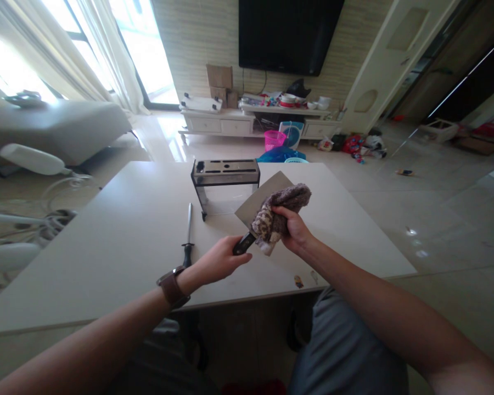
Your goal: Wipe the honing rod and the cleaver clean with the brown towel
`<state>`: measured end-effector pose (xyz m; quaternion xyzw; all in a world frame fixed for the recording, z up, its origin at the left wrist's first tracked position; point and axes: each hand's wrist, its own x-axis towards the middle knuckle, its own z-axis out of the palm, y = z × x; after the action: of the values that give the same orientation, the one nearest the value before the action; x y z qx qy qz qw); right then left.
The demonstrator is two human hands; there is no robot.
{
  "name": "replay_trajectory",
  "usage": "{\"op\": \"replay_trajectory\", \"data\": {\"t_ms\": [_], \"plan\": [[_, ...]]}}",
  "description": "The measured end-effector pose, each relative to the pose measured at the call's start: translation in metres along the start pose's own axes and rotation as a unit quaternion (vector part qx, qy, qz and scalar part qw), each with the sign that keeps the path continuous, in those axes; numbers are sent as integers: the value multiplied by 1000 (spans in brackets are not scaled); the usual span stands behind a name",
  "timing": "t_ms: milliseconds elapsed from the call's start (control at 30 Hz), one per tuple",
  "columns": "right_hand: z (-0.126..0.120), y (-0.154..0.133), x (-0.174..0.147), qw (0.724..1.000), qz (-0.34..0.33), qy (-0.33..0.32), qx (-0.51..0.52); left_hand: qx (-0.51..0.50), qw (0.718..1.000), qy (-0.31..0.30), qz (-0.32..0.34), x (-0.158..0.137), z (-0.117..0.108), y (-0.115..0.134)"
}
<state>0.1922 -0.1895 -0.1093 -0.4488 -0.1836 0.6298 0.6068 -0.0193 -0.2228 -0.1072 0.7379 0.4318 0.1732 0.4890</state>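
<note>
In my left hand (226, 258) is the black handle of a cleaver (257, 200), its broad blade tilted up and to the right above the table. My right hand (294, 230) grips a brown patterned cloth (288, 200), which is folded around part of the blade and hides its right side. Left of the cleaver, a sharpening steel (188, 233) lies on the table, its black handle partly behind my left wrist. Behind the blade stands a metal knife block (226, 171) with slots along its top and a see-through front.
Two small items, one a yellow and dark piece (298, 281), lie near the front edge of the white table (119, 236). White chairs (35, 159) stand at the left. Beyond the table are a pink basket (274, 140) and a low TV cabinet (234, 126).
</note>
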Motion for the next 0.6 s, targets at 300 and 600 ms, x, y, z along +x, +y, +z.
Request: {"op": "replay_trajectory", "data": {"t_ms": [300,600], "plan": [[-1,1,1,1000,-8,-2,-1,-1,1000,-1,-1,0,0,0],[0,1,1,1000,-2,1,-2,-3,1000,1,3,0,0,-1]]}}
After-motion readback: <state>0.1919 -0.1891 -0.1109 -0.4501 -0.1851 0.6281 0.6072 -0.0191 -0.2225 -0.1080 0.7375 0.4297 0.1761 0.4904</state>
